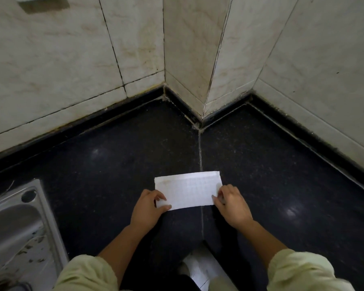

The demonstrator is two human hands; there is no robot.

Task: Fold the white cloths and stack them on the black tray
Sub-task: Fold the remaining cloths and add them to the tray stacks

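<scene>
1 white cloth (187,191) lies flat on the black counter (93,164) ahead of me, long axis left-right. My left hand (148,208) pinches its near-left corner, my right hand (232,204) its near-right (both equally near).

Left hand (147,208) reached forward, pinching white cloth (187,190) corner, right hand (232,204) likewise pinching opposite end

The white cloth (187,191) lies flat on the dark speckled tabletop (282,164), folded to a long rectangle with its long sides running left to right; it has a faint grid texture, and a narrow fold line runs along its far edge. A second white piece (200,267) shows near the bottom edge; it is too blurred to tell its fold.
</scene>
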